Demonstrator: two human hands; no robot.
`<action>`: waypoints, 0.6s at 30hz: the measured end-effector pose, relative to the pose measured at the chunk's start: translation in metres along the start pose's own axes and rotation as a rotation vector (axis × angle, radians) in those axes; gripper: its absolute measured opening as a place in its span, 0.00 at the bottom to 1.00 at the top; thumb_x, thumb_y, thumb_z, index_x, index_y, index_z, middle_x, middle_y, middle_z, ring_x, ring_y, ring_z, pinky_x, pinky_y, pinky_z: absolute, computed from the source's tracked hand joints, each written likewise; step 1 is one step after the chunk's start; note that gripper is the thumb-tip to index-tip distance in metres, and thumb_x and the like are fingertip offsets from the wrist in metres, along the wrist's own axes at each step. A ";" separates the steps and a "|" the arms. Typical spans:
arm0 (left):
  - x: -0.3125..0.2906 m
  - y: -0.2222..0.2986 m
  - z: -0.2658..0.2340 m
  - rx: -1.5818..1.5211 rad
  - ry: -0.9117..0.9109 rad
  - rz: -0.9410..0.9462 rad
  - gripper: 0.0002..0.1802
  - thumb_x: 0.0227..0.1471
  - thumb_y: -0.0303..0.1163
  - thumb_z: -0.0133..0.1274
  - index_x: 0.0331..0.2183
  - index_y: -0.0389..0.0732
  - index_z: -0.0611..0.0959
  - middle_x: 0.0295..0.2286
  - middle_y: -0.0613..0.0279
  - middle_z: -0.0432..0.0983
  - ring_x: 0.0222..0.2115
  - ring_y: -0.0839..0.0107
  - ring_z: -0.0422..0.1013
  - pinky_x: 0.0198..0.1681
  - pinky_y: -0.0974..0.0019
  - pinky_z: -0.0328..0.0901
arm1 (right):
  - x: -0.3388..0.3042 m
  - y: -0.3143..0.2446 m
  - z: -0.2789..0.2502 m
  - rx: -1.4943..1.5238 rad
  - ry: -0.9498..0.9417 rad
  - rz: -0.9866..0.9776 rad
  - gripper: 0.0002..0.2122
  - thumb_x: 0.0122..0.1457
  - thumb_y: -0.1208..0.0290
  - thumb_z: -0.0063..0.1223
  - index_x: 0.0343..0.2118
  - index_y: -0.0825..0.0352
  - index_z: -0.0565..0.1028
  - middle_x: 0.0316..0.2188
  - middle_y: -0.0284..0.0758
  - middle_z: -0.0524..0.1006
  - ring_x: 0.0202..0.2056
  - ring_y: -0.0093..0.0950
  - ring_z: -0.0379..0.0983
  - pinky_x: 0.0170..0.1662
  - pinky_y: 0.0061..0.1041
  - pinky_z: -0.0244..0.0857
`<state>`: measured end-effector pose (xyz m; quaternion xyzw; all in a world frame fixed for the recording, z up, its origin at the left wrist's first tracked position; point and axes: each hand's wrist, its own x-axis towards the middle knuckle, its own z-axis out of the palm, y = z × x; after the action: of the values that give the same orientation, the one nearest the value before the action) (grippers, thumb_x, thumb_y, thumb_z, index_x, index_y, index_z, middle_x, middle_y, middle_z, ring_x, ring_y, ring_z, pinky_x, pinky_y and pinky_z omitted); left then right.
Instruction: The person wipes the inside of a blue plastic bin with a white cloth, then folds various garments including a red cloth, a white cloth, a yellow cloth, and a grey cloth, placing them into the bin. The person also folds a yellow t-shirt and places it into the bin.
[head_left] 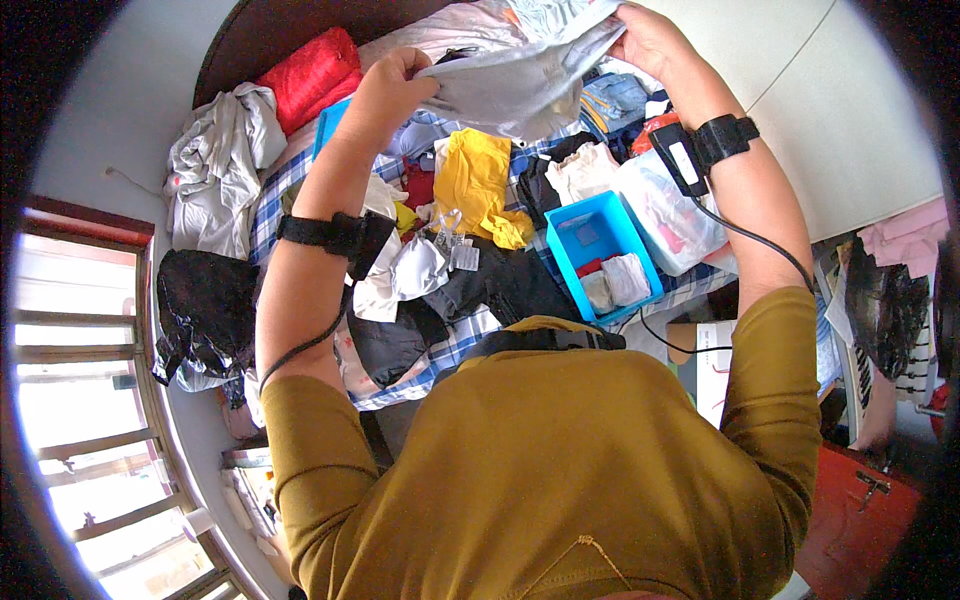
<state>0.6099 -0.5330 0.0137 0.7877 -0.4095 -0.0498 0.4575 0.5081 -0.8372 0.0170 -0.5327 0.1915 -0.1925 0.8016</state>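
Both my arms reach out over the bed, and a light grey piece of clothing (520, 85) is stretched between my hands. My left hand (398, 82) pinches its left end, fingers closed on the cloth. At the upper right, my right hand (648, 38) grips the other end. The cloth sags in the middle, above the heap of clothes. Below it lie a yellow garment (472, 180), a white bra (420, 268) and dark garments (515, 285). Folded jeans (612, 100) rest beneath my right hand.
A blue plastic bin (556, 250) with small folded cloths stands at the bed's near edge, beside a clear plastic container (665, 215). A red pillow (312, 80) and a grey bundle (225, 160) lie at the far left. A black plastic bag (205, 310) hangs near the barred window (90, 400).
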 end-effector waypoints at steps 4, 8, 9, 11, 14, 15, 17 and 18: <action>-0.011 0.012 -0.005 -0.185 0.061 -0.209 0.11 0.43 0.30 0.51 0.31 0.36 0.78 0.23 0.64 0.73 0.23 0.74 0.69 0.27 0.71 0.66 | -0.004 0.004 -0.008 -0.462 -0.041 -0.301 0.09 0.49 0.79 0.47 0.35 0.71 0.73 0.25 0.35 0.74 0.25 0.25 0.70 0.28 0.26 0.66; -0.011 0.000 -0.015 -0.377 0.403 -0.288 0.11 0.43 0.31 0.52 0.30 0.35 0.78 0.23 0.62 0.73 0.22 0.75 0.68 0.27 0.70 0.67 | -0.020 -0.003 -0.010 -0.831 -0.093 -0.369 0.11 0.46 0.83 0.48 0.35 0.69 0.74 0.23 0.33 0.73 0.25 0.21 0.69 0.26 0.21 0.63; -0.009 -0.006 -0.019 -0.351 0.478 -0.264 0.11 0.43 0.31 0.51 0.31 0.35 0.78 0.23 0.62 0.73 0.22 0.75 0.68 0.26 0.70 0.67 | -0.023 -0.005 -0.008 -0.860 -0.107 -0.347 0.11 0.46 0.83 0.48 0.35 0.69 0.74 0.23 0.33 0.73 0.24 0.21 0.69 0.25 0.21 0.63; -0.006 -0.020 -0.023 -0.211 0.481 -0.140 0.11 0.43 0.29 0.50 0.32 0.36 0.78 0.23 0.62 0.72 0.23 0.76 0.68 0.28 0.73 0.66 | -0.028 -0.009 -0.005 -0.934 -0.004 -0.218 0.12 0.47 0.83 0.49 0.36 0.69 0.74 0.23 0.32 0.74 0.22 0.20 0.68 0.25 0.20 0.63; -0.006 -0.034 -0.028 -0.199 0.368 -0.099 0.12 0.44 0.27 0.48 0.34 0.36 0.77 0.25 0.63 0.72 0.26 0.77 0.68 0.29 0.74 0.66 | -0.033 -0.011 0.000 -0.999 -0.049 -0.233 0.12 0.47 0.80 0.51 0.37 0.69 0.74 0.24 0.31 0.75 0.21 0.19 0.67 0.24 0.20 0.62; -0.008 -0.036 -0.031 -0.273 0.268 -0.167 0.13 0.44 0.27 0.47 0.36 0.36 0.77 0.26 0.63 0.73 0.27 0.77 0.68 0.30 0.75 0.65 | -0.034 -0.012 0.000 -1.012 -0.112 -0.245 0.12 0.47 0.79 0.52 0.37 0.68 0.75 0.24 0.31 0.75 0.21 0.19 0.67 0.24 0.19 0.61; -0.013 -0.037 -0.033 -0.385 0.167 -0.275 0.14 0.45 0.25 0.46 0.37 0.37 0.77 0.27 0.63 0.73 0.28 0.78 0.68 0.29 0.75 0.64 | -0.035 -0.015 -0.003 -0.999 -0.211 -0.193 0.12 0.47 0.76 0.54 0.37 0.68 0.75 0.23 0.30 0.75 0.21 0.18 0.66 0.23 0.19 0.60; -0.019 -0.038 -0.033 -0.424 0.168 -0.317 0.14 0.45 0.25 0.46 0.38 0.37 0.77 0.28 0.64 0.73 0.28 0.78 0.68 0.29 0.75 0.64 | -0.035 -0.017 -0.005 -0.974 -0.249 -0.128 0.12 0.47 0.75 0.54 0.37 0.68 0.75 0.23 0.30 0.75 0.21 0.18 0.66 0.23 0.18 0.59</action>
<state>0.6352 -0.4879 -0.0013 0.7301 -0.2222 -0.1396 0.6310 0.4735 -0.8290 0.0341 -0.8743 0.1288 -0.0647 0.4635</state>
